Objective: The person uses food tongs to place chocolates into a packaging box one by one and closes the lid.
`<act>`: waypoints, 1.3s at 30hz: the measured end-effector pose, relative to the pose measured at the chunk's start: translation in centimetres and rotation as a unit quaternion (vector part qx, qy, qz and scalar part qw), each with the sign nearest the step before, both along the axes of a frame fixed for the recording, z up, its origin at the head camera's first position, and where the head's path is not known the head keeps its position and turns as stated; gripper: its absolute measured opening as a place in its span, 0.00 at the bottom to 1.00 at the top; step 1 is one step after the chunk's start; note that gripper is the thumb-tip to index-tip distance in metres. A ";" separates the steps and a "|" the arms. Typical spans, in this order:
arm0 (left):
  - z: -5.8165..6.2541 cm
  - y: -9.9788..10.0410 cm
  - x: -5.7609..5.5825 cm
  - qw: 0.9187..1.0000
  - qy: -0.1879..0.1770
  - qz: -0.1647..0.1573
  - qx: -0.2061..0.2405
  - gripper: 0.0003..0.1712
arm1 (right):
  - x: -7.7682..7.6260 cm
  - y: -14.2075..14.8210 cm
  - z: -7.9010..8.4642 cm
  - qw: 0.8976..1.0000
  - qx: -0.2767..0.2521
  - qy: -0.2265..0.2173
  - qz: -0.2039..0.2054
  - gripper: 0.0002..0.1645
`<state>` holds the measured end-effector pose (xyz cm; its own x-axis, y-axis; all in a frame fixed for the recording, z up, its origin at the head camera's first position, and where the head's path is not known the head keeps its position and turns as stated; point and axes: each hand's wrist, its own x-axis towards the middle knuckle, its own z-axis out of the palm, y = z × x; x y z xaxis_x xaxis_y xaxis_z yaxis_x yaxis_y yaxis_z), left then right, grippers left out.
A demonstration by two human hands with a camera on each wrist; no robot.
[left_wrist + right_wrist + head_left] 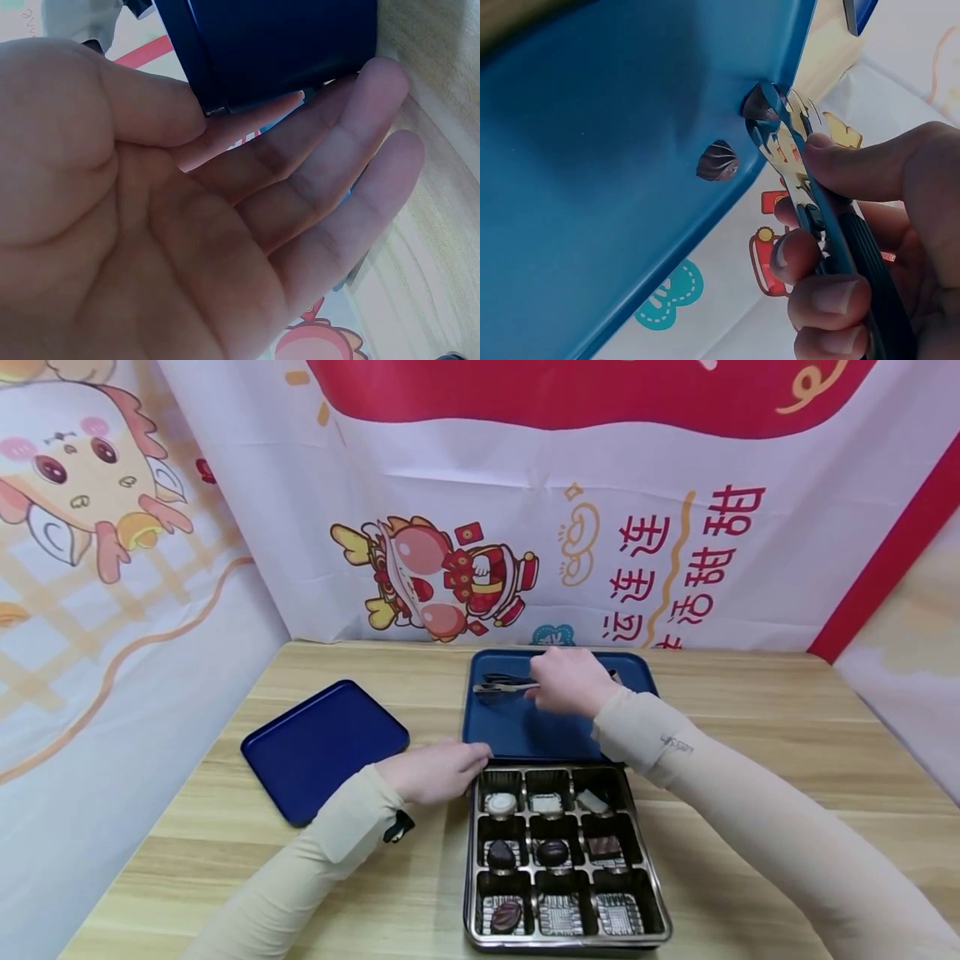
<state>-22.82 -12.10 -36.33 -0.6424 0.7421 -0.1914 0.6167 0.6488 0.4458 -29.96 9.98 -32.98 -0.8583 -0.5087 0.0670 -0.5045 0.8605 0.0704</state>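
Observation:
My right hand [573, 681] grips metal tongs [870, 285] with fork-like ends over the far blue tray [540, 735]. In the right wrist view, one dark chocolate [759, 105] is at the tong tips, close to the tray's rim. Beside it on the tray lies a ridged, shell-like chocolate [718, 161]. My left hand [435, 770] touches the far left corner of the chocolate box [570, 943], thumb at the corner and fingers loosely extended. The box's compartments form three rows of three. White pieces fill the far row, dark ones the middle row, and a leaf-shaped chocolate [506, 916] the near left compartment.
A second, darker blue tray [326, 752] lies at an angle on the wooden table [750, 727], left of the box. A printed white cloth [465, 452] hangs behind the table's far edge. The box's far end stands right at the far tray's near edge.

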 end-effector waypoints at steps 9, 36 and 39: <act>-0.4 0.2 0.2 1.000 -0.003 0.002 -0.009 0.12 | 1.4 1.0 0.2 1.000 -0.023 -0.017 0.011 0.22; 0.2 0.0 0.1 1.000 0.007 -0.008 -0.001 0.13 | 6.7 5.8 2.5 0.996 -0.085 -0.011 -0.008 0.23; 0.2 0.0 0.1 1.000 0.007 -0.006 -0.003 0.12 | 7.0 6.3 2.6 0.996 -0.086 -0.015 -0.010 0.24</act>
